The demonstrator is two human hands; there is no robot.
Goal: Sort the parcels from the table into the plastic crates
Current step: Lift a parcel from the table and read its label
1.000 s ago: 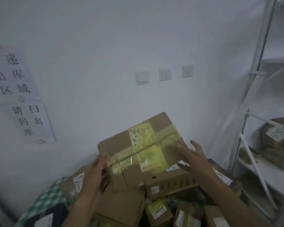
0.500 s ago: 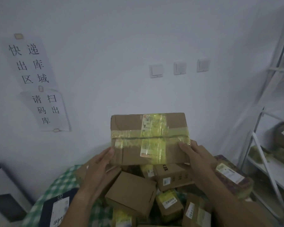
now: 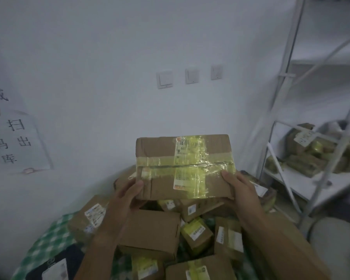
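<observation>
I hold a brown cardboard parcel (image 3: 160, 152) with yellow tape and a white label up in front of me, its labelled face turned toward me. My left hand (image 3: 127, 197) grips its lower left corner, thumb on the front. At the lower right corner my right hand (image 3: 240, 190) grips it the same way. Below lies a pile of several more cardboard parcels (image 3: 152, 233) on a table with a green checked cloth (image 3: 49, 239). No plastic crate is in view.
A white wall with three switches (image 3: 189, 76) and paper signs (image 3: 14, 142) stands behind the table. A white metal shelf rack (image 3: 303, 178) with wrapped parcels is at the right. A dark parcel (image 3: 55, 265) lies at the table's front left.
The parcel was tilted one second ago; it now faces me level and sits a little lower and nearer. Both hands have closed on its lower corners.
</observation>
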